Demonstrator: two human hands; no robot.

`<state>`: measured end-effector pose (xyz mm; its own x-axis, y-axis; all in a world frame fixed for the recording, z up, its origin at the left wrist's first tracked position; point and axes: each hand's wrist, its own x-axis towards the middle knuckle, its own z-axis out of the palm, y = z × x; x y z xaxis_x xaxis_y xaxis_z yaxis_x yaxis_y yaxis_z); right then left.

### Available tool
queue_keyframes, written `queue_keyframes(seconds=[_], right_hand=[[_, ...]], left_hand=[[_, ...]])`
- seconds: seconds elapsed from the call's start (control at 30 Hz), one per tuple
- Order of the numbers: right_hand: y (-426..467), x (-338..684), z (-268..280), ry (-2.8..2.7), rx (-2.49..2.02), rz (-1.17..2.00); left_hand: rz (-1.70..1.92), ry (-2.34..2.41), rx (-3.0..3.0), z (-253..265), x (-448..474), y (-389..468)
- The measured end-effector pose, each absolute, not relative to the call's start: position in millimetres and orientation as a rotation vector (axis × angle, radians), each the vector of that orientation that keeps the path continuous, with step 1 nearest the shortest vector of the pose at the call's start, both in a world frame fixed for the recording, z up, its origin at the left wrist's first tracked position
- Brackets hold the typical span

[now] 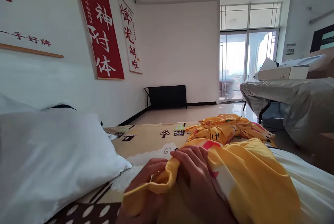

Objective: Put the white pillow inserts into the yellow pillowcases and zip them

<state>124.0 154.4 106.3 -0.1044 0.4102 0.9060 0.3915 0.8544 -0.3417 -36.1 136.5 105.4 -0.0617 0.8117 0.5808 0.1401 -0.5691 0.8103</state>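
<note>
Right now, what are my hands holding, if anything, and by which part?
The yellow cloth, by its edge: your left hand and right hand grip it close together, with a loose fold between them.

Red hanging scroll (103, 30), black panel (167, 96), glass doors (246, 65)

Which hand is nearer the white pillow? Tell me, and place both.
Left. The left hand is beside the pointed corner of the white pillow; the right hand is farther right, at the yellow cloth.
</note>
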Motion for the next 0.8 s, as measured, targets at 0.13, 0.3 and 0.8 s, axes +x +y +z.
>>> queue_keyframes(seconds=[0.13,0.3,0.8], right_hand=[[165,129,103,-1.673,-0.500,0.217],[164,125,103,-1.607,-0.428,0.317],[160,122,103,-1.588,-0.448,0.104]], left_hand=[[1.542,0.756,1.560,107,-61,144],[1.515,0.984,1.663,116,-49,141],[1.522,1.275,1.497,126,-25,125]])
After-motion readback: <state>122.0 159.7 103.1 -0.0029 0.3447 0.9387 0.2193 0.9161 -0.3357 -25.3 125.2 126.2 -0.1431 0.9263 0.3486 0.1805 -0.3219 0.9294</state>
